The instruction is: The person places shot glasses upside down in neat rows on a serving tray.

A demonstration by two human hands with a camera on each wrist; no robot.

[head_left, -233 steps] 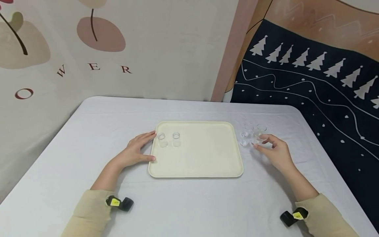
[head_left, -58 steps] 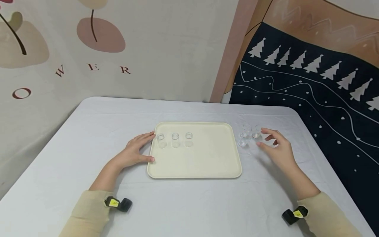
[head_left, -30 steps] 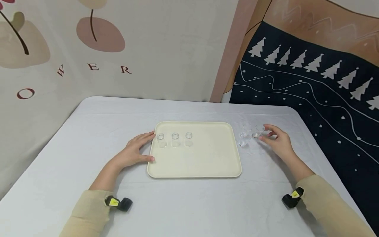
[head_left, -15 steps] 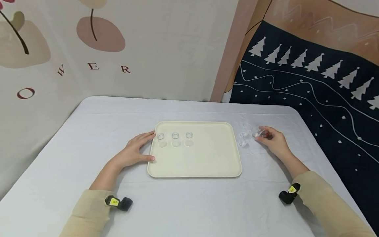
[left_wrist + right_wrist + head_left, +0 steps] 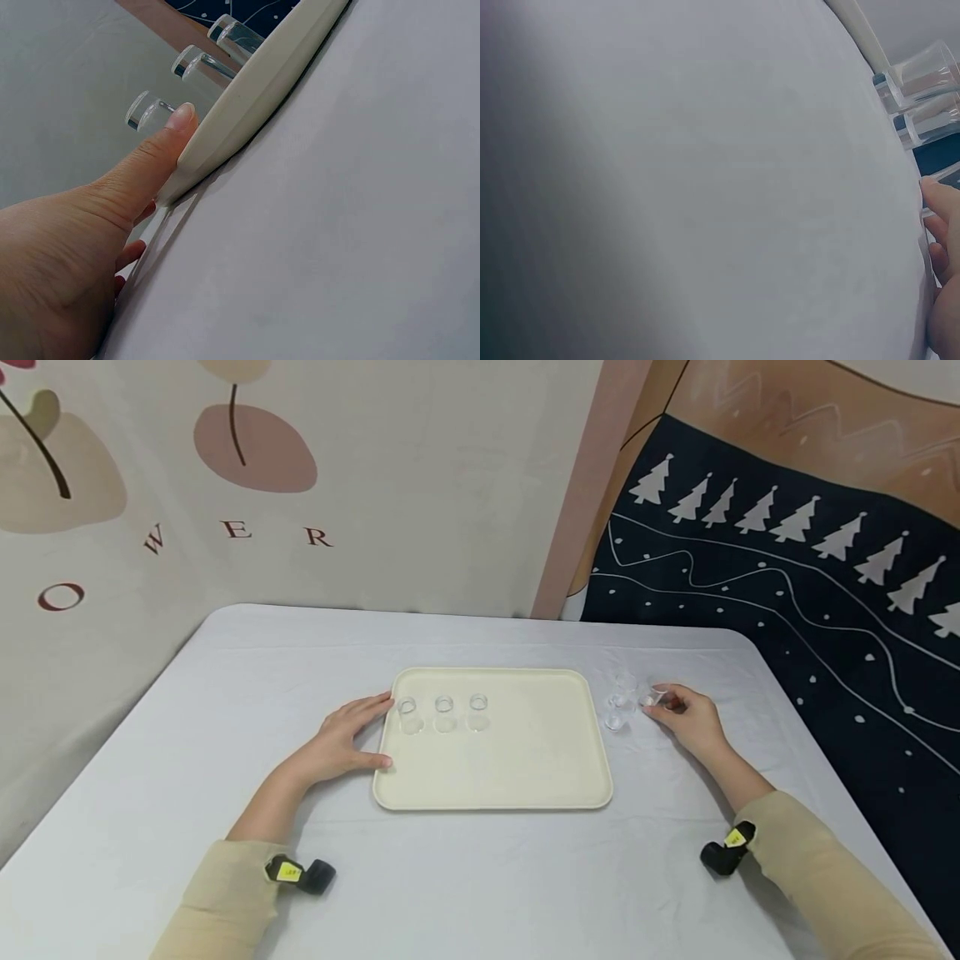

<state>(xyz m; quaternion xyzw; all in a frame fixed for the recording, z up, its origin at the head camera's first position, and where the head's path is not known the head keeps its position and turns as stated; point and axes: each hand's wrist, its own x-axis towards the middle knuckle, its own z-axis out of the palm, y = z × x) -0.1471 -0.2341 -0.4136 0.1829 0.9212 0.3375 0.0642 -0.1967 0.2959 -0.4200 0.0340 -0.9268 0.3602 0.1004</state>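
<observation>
My left hand lies spread against the left edge of a cream tray; in the left wrist view its thumb touches the rim. Three clear shot glasses stand upside down in a row on the tray: a left one, a middle one and a right one. Beyond the tray's right side, my right hand pinches another shot glass, which leans a little. In the right wrist view only part of that hand shows, at the right edge.
Left of the held glass, more clear shot glasses stand close together with their rims up, in a narrow strip beside the tray. A white cloth covers the table. Printed curtains hang behind it.
A third shot glass has come onto the tray. My right hand has since closed on another at the right, drawn slightly nearer and tilted it. The left hand stays put.
</observation>
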